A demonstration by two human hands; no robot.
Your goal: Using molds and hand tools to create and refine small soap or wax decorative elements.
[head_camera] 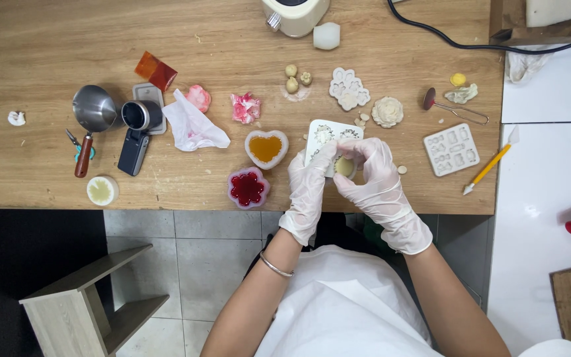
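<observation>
Both my hands wear thin white gloves and meet over a white silicone mould (330, 135) at the table's front edge. My left hand (308, 186) grips the mould's near left side. My right hand (377, 180) pinches at a pale yellow piece (344, 166) set in the mould's lower part. A heart-shaped mould (266, 148) filled with amber liquid lies just left of my hands. Below it sits a flower-shaped mould (248, 188) filled with red.
On the wooden table (47, 53): a steel cup (94, 108), a black device (137, 132), crumpled tissue (190, 125), pink lumps (245, 107), a white flower cast (387, 111), a flat mould (451, 149), a yellow-handled tool (490, 165). A wooden stool (90, 297) stands lower left.
</observation>
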